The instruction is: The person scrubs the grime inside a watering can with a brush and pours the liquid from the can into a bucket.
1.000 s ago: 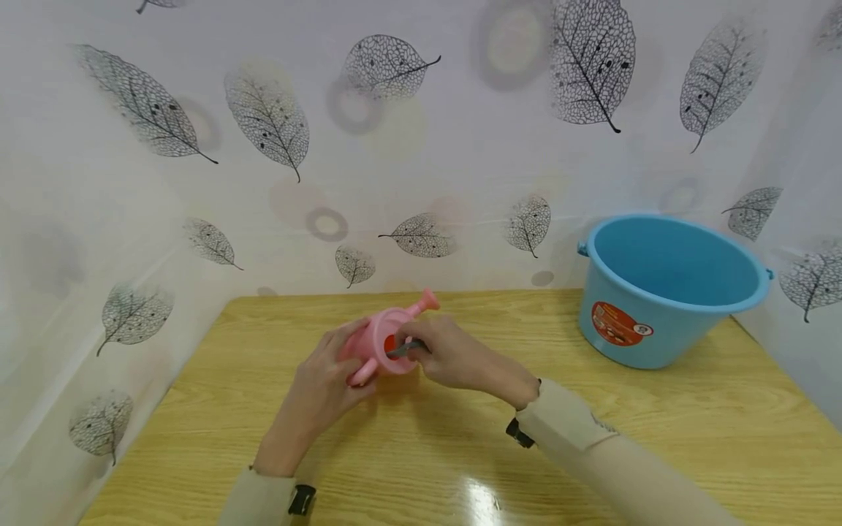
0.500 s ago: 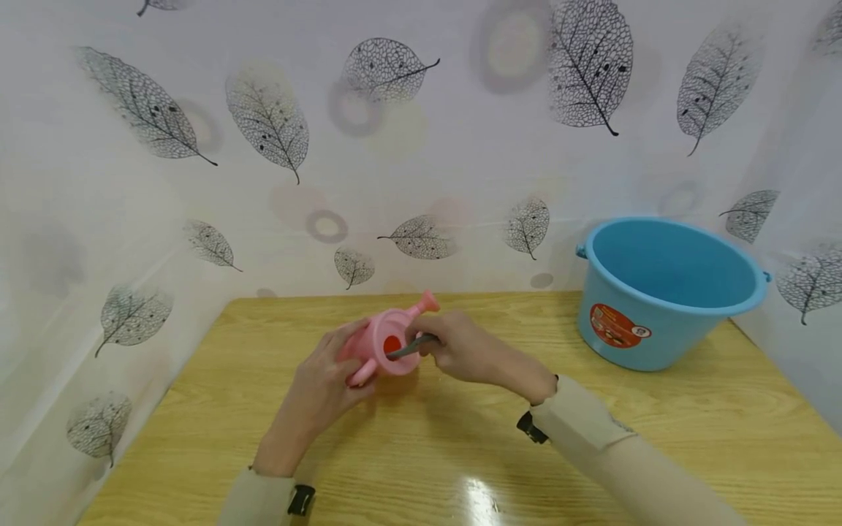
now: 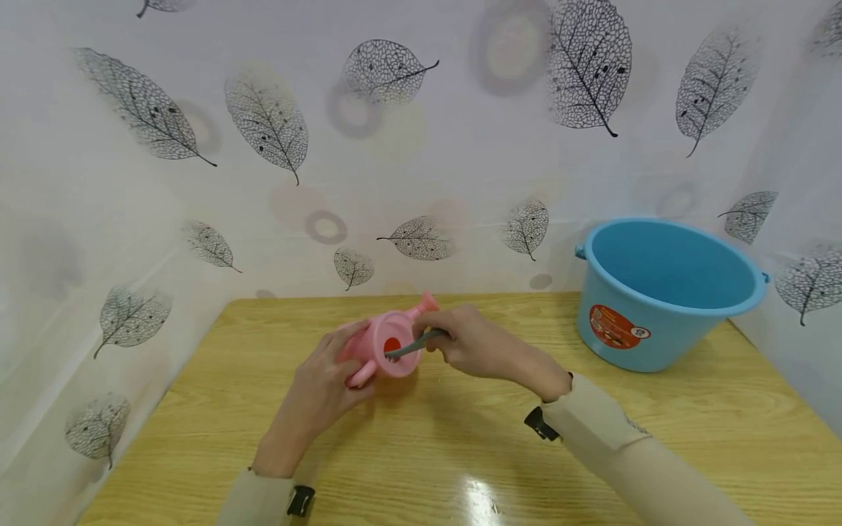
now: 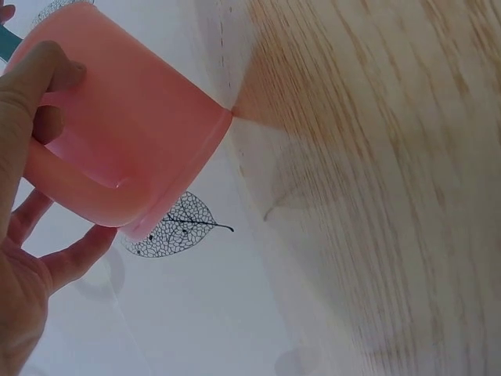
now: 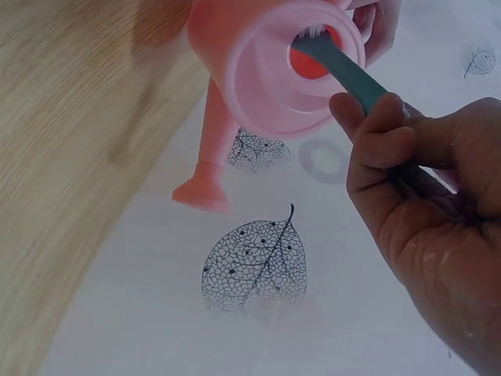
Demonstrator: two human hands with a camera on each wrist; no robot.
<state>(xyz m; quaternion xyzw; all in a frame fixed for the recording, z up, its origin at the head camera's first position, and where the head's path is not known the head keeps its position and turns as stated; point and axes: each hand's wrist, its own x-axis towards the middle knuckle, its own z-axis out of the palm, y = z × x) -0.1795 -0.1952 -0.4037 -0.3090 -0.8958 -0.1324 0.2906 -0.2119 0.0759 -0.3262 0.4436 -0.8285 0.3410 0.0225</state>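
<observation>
My left hand (image 3: 325,383) grips a pink toy watering can (image 4: 149,102) by its body and handle. The can is tilted, its round opening turned to face me and its spout (image 5: 211,149) pointing away to the right. In the right hand (image 3: 470,343) is a grey-green toothbrush (image 5: 356,77), pinched by the handle between thumb and fingers. Its head, with white bristles, lies at the can's opening, over the red-orange inside. In the left wrist view the can's body hides most of the brush.
A blue bucket (image 3: 647,336) with a red-orange label stands at the right back of the wooden table (image 3: 408,467). Behind the table hangs a white covering (image 3: 454,168) printed with leaves. A black strap (image 3: 541,424) shows at the right wrist.
My right hand has shifted right, drawing the toothbrush outward, so more of its handle and the bristles show. The left hand and the watering can have stayed nearly in place.
</observation>
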